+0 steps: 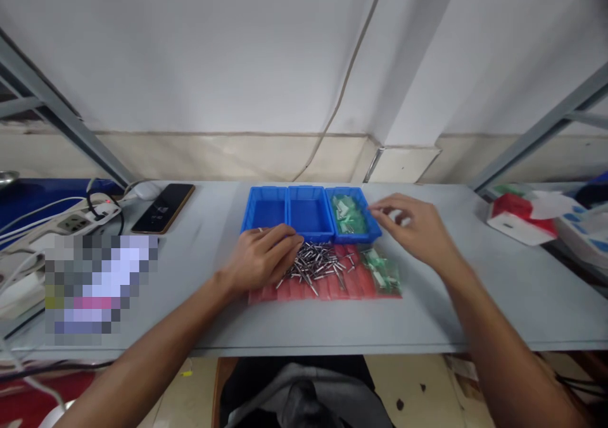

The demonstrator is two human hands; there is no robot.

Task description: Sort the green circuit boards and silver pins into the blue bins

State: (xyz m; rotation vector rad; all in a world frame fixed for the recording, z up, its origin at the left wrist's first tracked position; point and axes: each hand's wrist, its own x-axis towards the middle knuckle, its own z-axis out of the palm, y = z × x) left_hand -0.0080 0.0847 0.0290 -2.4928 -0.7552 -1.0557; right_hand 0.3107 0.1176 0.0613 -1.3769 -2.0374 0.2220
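The left hand [261, 257] is resting curled against the left edge of the metal pins [316, 266], any grip hidden; the right hand [408, 225] is hovering open beyond the pins, beside a blue bin [363, 233].

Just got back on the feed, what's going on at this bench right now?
A person is working bare-handed at a grey bench. Their left hand is curved at the edge of a pile of small metal pins on a red sheet. Their right hand hovers open beside a blue plastic bin holding green-and-white parts. Two more blue bins stand next to it, and green packets lie on the sheet.
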